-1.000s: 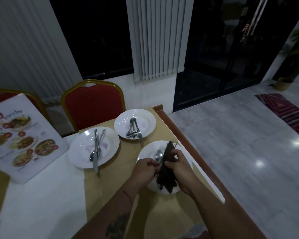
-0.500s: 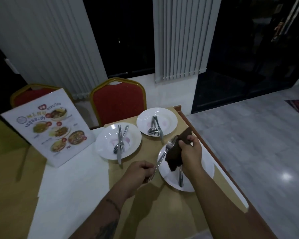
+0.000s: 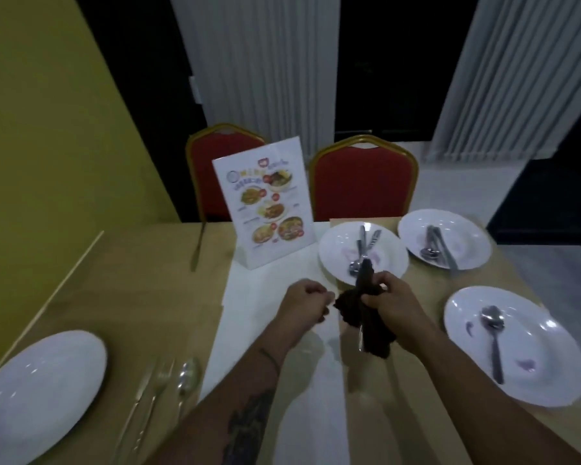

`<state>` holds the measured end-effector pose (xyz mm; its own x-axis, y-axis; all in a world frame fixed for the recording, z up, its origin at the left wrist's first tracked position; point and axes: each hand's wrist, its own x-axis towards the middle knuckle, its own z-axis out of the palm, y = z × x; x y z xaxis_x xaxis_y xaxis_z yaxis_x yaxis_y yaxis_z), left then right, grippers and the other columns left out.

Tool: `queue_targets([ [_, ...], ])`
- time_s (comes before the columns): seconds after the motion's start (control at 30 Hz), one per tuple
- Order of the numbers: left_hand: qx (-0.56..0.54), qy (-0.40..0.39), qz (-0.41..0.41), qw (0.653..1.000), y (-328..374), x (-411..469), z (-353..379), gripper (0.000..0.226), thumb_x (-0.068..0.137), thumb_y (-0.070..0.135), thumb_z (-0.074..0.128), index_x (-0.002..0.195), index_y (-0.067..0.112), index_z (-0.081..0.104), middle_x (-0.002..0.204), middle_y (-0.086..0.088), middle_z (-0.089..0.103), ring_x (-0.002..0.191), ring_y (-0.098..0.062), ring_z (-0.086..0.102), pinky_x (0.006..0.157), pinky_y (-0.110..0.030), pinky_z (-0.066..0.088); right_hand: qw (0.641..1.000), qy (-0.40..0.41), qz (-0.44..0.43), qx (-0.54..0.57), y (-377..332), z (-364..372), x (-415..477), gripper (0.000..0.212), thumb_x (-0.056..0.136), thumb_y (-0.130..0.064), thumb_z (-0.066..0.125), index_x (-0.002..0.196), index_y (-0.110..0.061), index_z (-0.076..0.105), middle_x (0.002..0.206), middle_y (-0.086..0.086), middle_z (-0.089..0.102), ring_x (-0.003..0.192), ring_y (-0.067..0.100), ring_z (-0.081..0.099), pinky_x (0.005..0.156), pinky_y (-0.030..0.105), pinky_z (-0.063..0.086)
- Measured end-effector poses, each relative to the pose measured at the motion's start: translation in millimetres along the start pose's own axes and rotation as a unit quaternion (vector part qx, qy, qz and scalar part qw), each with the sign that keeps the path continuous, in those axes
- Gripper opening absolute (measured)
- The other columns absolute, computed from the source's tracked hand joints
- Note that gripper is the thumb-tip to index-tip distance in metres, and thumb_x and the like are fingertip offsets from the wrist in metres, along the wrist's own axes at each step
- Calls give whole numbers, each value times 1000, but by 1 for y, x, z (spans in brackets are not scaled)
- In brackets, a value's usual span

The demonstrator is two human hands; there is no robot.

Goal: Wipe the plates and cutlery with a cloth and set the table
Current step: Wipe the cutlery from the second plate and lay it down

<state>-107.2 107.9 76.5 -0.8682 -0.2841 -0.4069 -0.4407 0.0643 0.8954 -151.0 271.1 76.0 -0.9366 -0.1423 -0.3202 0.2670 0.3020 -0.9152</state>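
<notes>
Left of the menu (image 3: 265, 206) and nearer, a plate (image 3: 37, 391) lies with a fork (image 3: 158, 380) and spoon (image 3: 186, 375) beside it. In front of the menu, the left hand (image 3: 304, 305) curls at the edge of the cloth (image 3: 376, 340); whether it pinches cannot be told. The right hand (image 3: 391, 305) clamps the cloth round a utensil (image 3: 360, 338) pointing menu-ward. The set place lies on the left hand's side.

Glossy white plates (image 3: 361, 260), shiny metal cutlery (image 3: 493, 340), rough dark cloth (image 3: 371, 325).

Bare table (image 3: 131, 280) left; menu stand (image 3: 265, 209) ahead
</notes>
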Motion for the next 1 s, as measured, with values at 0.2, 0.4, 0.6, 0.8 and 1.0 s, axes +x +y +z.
queue_targets([
  [0.2,49,-9,25,998,20,9,-131,13,92,6,56,95,4,68,83,-14,66,68,-21,60,59,-25,52,970,-185,-94,-125,-49,111,-23,19,88,6,59,91,-11,52,91,13,67,75,21,63,60,20,52],
  [0.4,55,50,5,997,10,-7,-231,19,85,-3,55,70,6,64,64,-10,62,55,-18,59,52,-24,50,930,-263,-167,-193,-74,199,-36,25,88,12,56,89,-11,46,84,10,66,60,8,70,54,20,53],
  [0.6,-88,154,24,984,-12,-17,-304,12,85,-2,58,77,5,63,62,-13,64,59,-23,62,55,-28,52,910,-251,-211,-254,-81,235,-34,22,87,10,54,93,-10,47,95,13,66,69,19,73,57,28,60],
  [0.8,7,86,17,996,-44,-24,-319,17,84,-4,61,87,12,65,69,-11,68,59,-19,64,60,-28,53,988,-103,-111,-34,-89,244,-10,24,89,7,55,85,-16,48,104,24,65,87,39,69,82,56,59],
  [1.0,-153,202,-24,967,-62,-14,-290,17,85,-11,56,93,2,63,73,-15,68,54,-17,65,52,-26,49,972,-44,75,217,-79,253,-1,26,94,-3,53,117,-15,56,115,25,64,104,45,65,74,50,54],
])
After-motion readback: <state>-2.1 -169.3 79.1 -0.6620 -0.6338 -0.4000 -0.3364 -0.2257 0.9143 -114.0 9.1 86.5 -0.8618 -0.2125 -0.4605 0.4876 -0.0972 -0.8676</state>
